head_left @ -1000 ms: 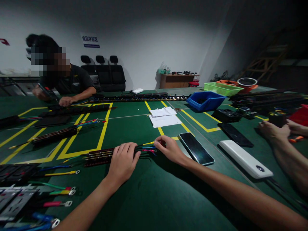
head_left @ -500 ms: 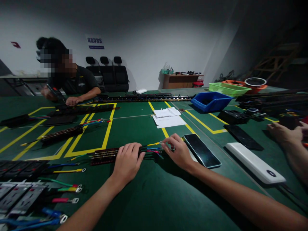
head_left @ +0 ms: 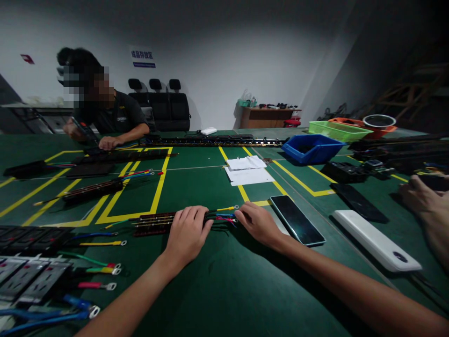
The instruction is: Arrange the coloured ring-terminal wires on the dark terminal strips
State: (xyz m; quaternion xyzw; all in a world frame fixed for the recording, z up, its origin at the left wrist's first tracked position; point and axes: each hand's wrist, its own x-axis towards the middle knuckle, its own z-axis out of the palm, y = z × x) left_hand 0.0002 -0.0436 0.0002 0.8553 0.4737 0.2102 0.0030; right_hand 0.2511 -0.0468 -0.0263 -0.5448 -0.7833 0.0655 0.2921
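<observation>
My left hand [head_left: 189,229] lies over a dark strip with brass-coloured bars [head_left: 152,222], its fingers wrapped on the strip's right part. From the strip's right end come several coloured wires [head_left: 224,217] in yellow, blue and red. The yellow wire [head_left: 226,208] ends in a ring terminal and lies free above the others. At the tips of the blue and red wires, my right hand [head_left: 253,220] is closed with its fingertips pinched; the exact bit it grips is partly hidden. A green-yellow wire [head_left: 114,224] leaves the strip's left end.
A phone [head_left: 297,220] lies right of my right hand, beside a white power bank [head_left: 375,239]. Socket strips with ring-terminal wires [head_left: 38,281] sit at lower left. Papers [head_left: 249,171] and a blue bin [head_left: 312,149] are farther back. Co-workers' hands [head_left: 110,142] work left and far right.
My right hand's fingers have moved from the yellow wire's ring terminal down to the blue and red wire ends. My left hand stays on the strip. The view has shifted slightly.
</observation>
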